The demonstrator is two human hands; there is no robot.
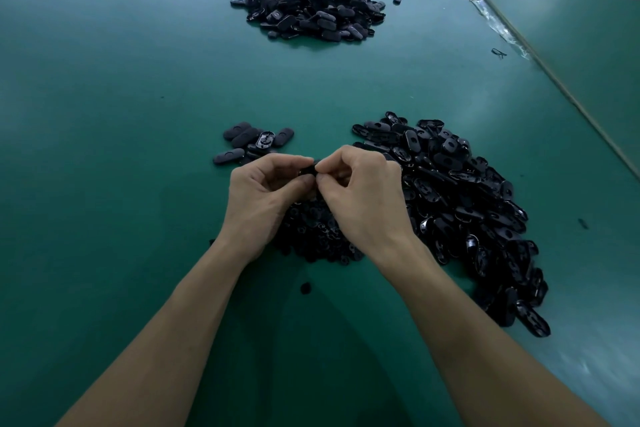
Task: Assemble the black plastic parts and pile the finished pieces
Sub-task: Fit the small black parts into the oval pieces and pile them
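Piles (460,204) of black parts flank hands (266,191) pinching one piece (309,170).

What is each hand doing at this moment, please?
Left hand: closed on the black plastic part.
Right hand: pinching the same part.

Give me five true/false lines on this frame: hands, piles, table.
1. Both hands, left hand and right hand, pinch one black part between them. True.
2. The far pile sits in a cardboard box. False: it lies loose on the green table.
3. The biggest heap, the right pile, is to the right of the hands. True.
4. The small group beyond the left hand holds dozens of pieces. False: only a handful.
5. The person wears gloves. False: the hands are bare.
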